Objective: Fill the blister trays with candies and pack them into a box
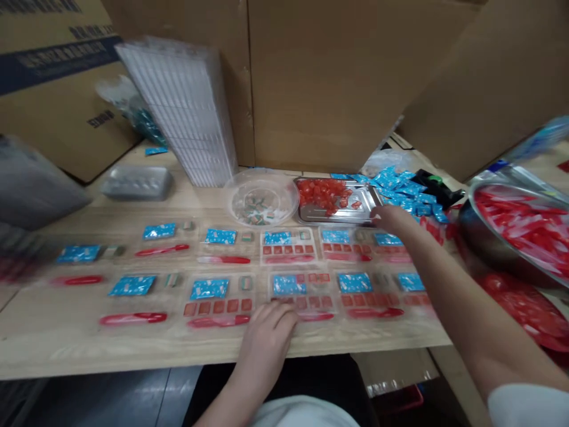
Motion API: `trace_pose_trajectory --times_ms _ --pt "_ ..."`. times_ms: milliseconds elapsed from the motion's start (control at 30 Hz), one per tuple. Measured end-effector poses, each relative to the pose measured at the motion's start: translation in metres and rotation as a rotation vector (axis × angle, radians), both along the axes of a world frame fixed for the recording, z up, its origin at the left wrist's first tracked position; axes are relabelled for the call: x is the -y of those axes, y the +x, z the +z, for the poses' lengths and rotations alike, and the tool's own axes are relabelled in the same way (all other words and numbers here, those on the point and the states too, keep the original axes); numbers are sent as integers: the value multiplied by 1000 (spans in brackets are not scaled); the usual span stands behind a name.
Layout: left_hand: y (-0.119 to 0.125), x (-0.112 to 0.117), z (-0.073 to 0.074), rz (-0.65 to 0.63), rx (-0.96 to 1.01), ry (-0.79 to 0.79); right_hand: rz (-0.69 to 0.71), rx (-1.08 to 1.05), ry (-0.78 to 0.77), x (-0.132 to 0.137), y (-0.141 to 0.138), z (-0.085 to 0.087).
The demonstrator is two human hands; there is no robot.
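Two rows of clear plastic trays (293,244) lie along the wooden table (133,350), each with a blue packet (210,289), small red squares and a red spoon (133,318). My left hand (267,338) rests at the front edge on a front-row tray, fingers curled; whether they pinch anything is hidden. My right hand (393,220) reaches across to the corner of a metal tray (365,201) of red candies (322,194), fingers blurred.
A round clear bowl (261,198) holds small wrapped pieces. Loose blue packets (402,188) are piled behind the metal tray. A steel bowl of red spoons (518,228) stands right. A stack of clear trays (186,112) and cardboard boxes (320,77) line the back.
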State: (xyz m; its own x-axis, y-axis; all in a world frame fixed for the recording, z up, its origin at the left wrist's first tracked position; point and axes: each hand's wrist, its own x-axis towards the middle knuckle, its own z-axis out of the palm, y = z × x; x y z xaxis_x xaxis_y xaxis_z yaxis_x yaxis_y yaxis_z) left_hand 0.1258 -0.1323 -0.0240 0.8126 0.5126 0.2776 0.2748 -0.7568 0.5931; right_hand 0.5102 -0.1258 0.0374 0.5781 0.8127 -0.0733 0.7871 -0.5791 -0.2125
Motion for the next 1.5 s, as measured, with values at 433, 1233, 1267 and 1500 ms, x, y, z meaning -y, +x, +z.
trace_pose_trajectory --times_ms 433,1233,1267,1500 --pt "12 -17 27 211 261 -340 -51 -1170 589 38 -133 -7" --pt "16 -26 23 375 507 -730 -354 -1805 568 33 -221 -13" --pt "19 -29 24 368 528 -751 -375 -1825 573 34 -224 -14" --pt "18 -30 24 401 404 -482 -393 -1840 612 44 -238 -18"
